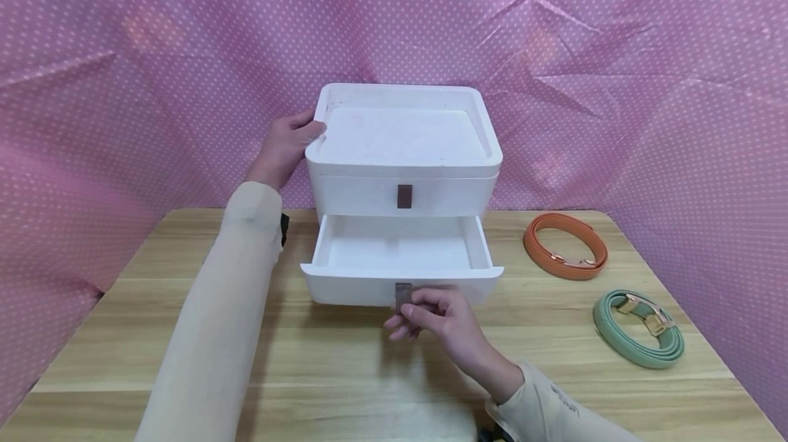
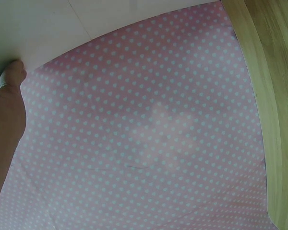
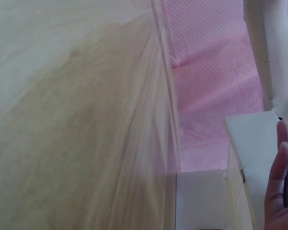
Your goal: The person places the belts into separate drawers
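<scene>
A white two-drawer storage box (image 1: 403, 134) with a tray-like top stands at the back of the table. Its lower drawer (image 1: 400, 250) is pulled out, and nothing lies inside it; the upper drawer (image 1: 357, 194) is closed. My left hand (image 1: 286, 144) holds the box's left rim, thumb on top; its other fingers are partly hidden behind the side. At the front of the lower drawer, my right hand (image 1: 446, 326) pinches the brown pull tab (image 1: 403, 297) between thumb and fingers. Fingers of the right hand (image 3: 283, 182) also show beside the white drawer front in the right wrist view.
To the right of the box lies a coiled orange-brown belt (image 1: 534, 245). Nearer the table's right edge is a coiled green belt (image 1: 628, 349) with a gold buckle. A pink dotted cloth (image 1: 394, 18) hangs behind and beside the wooden table (image 1: 332, 387).
</scene>
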`<state>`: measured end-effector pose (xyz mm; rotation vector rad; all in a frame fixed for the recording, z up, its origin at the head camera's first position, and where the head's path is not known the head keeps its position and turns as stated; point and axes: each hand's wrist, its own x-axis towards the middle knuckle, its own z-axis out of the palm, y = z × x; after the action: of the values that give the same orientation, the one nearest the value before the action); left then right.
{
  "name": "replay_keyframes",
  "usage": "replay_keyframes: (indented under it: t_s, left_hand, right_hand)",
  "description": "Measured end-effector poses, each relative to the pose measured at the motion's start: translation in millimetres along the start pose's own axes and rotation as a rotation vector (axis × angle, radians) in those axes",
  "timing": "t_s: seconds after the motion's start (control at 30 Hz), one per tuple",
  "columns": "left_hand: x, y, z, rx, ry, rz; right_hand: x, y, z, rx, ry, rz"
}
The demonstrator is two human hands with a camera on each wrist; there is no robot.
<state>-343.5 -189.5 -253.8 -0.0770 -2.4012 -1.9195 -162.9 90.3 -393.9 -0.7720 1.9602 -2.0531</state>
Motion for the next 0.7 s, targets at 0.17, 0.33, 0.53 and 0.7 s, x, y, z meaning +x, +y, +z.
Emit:
replay_keyframes:
  t_s: [0.17, 0.33, 0.53, 0.7]
  left_hand:
    - [1.4, -0.5, -0.3, -0.003, -0.001, 0.002]
    - [1.5, -0.4, -0.6, 0.000, 0.002, -0.001]
    - [1.6, 0.8, 0.0, -0.003, 0.003, -0.004]
    - [1.9, 0.7, -1.0, -0.006, 0.002, -0.003]
  right_hand:
    - [-0.4, -0.3, 0.1, 0.000, 0.003, 0.003]
    - [-1.0, -1.4, 0.0, 0.004, 0.003, -0.001]
    - [-2.1, -2.4, 0.3, 0.011, 0.003, 0.017]
    - [-2.3, -3.3, 0.6, 0.021, -0.003, 0.015]
